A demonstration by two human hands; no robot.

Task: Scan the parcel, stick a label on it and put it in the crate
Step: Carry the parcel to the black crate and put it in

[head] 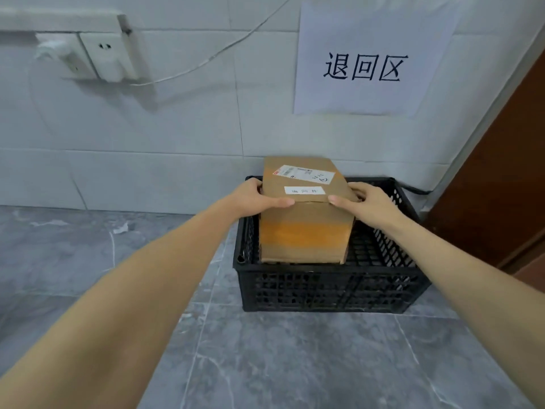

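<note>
A brown cardboard parcel (pixel 305 228) with tape across its front sits inside the black plastic crate (pixel 330 286) on the floor by the wall. Its top carries a printed shipping label (pixel 306 174) and a small white sticker label (pixel 304 190). My left hand (pixel 259 199) grips the parcel's left top edge, thumb lying on top. My right hand (pixel 368 203) grips the right top edge the same way. Whether the parcel's underside rests on the crate bottom is hidden.
A white paper sign (pixel 365 63) with black characters hangs on the tiled wall above the crate. A wall socket (pixel 97 56) with a plug and white cable is at upper left. A brown door (pixel 498 184) stands at right. Grey marble floor (pixel 265 364) surrounds the crate.
</note>
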